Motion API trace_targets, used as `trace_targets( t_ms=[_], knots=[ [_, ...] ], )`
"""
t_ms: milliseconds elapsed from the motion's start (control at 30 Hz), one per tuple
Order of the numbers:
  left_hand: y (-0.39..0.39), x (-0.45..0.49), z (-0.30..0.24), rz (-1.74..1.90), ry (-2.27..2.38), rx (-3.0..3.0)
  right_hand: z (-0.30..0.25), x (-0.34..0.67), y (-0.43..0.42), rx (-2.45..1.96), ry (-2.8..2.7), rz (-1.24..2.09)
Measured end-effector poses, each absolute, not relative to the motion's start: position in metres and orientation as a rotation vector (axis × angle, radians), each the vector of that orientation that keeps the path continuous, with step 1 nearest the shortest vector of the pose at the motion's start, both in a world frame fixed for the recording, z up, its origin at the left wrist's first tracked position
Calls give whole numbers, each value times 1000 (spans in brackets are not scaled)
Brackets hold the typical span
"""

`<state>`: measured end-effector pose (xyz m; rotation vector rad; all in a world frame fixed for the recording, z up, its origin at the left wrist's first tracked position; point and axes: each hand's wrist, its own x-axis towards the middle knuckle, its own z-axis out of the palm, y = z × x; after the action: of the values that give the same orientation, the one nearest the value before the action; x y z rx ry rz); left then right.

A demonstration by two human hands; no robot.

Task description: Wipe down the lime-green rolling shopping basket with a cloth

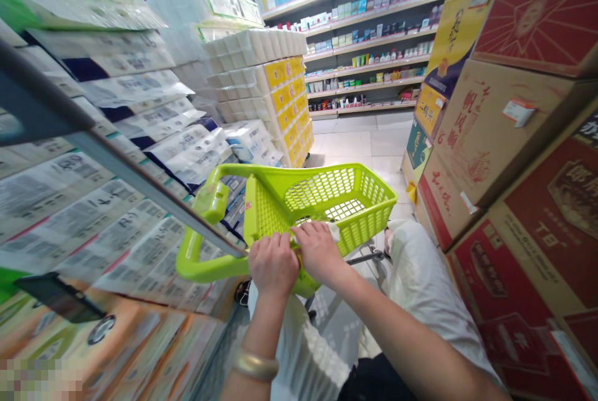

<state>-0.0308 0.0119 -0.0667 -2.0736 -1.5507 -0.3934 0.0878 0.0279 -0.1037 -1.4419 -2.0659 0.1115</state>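
A lime-green plastic shopping cart (303,167) stands tilted in front of me, its basket pointing away to the right. My left hand (274,264) is closed over the near side of the cart's handle frame. The lower end of a long grey pole (154,186) comes down to this hand; whether the fingers also hold it is hidden. Right beside it, my right hand (320,251) is closed over the cart's near rim, knuckles up. Something white (334,233) shows at its fingers, too small to name. No goods are visible in the basket.
Stacked paper packs (154,114) rise on the left, with yellow-and-white tissue bundles (289,108) beyond. Printed cartons (481,146) are piled close on the right. Shelves of small products (364,58) line the back, past a pale tiled floor (355,146).
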Motion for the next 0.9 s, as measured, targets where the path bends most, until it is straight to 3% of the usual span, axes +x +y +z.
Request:
trace_targets(
  t_ms=[200, 467, 667, 900],
  knots=[
    [11, -36, -66, -382, -1514, -2085, -109, 96, 32, -1300, -2134, 144],
    [13, -32, -68, -390, -1555, -2079, -117, 119, 34, -1591, -1887, 118],
    [14, -35, -69, -394, -1542, -2084, -109, 82, 28, -1359, -1998, 146],
    [13, -40, -69, -402, -1491, -2085, -133, 130, 37, -1381, -1939, 56]
  ],
)
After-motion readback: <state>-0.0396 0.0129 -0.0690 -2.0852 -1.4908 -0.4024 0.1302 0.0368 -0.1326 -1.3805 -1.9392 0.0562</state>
